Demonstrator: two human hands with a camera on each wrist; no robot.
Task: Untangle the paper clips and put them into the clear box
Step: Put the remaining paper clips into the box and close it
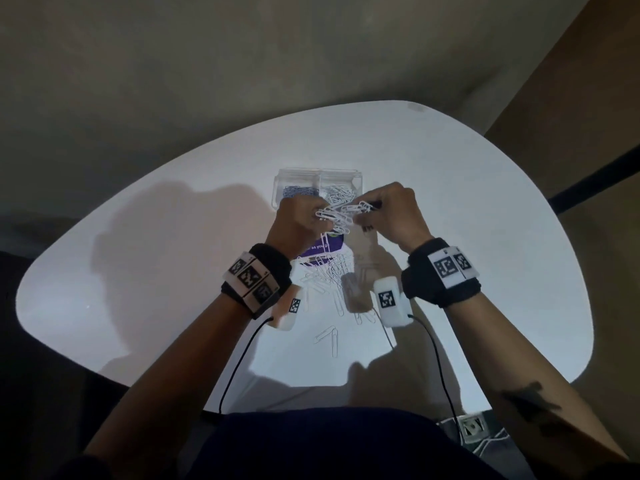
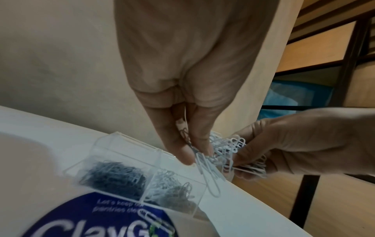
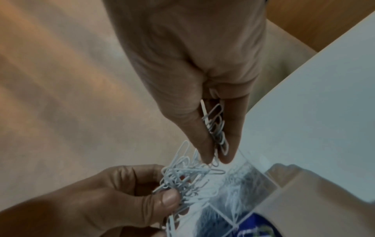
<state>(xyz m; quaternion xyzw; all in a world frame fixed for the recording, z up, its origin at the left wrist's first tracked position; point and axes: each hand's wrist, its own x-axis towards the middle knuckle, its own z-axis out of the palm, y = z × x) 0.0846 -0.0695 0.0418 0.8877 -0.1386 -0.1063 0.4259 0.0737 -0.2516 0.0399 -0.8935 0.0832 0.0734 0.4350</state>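
Observation:
Both hands hold one tangled clump of white paper clips (image 1: 341, 214) in the air just in front of the clear box (image 1: 287, 178). My left hand (image 1: 301, 216) pinches the clump's left end between thumb and fingers (image 2: 182, 154). My right hand (image 1: 384, 209) pinches the right end, with several clips (image 3: 218, 128) squeezed between thumb and forefinger. The clear box (image 2: 113, 144) has compartments: one holds dark blue-grey clips (image 2: 115, 176), the one beside it holds white clips (image 2: 162, 179).
More loose white clips (image 1: 329, 282) lie scattered on the white table (image 1: 138, 271) near my wrists, partly on a purple printed card (image 1: 322, 249). The table's curved edge runs close behind the box. Wooden shelving (image 2: 324, 56) stands beyond the table.

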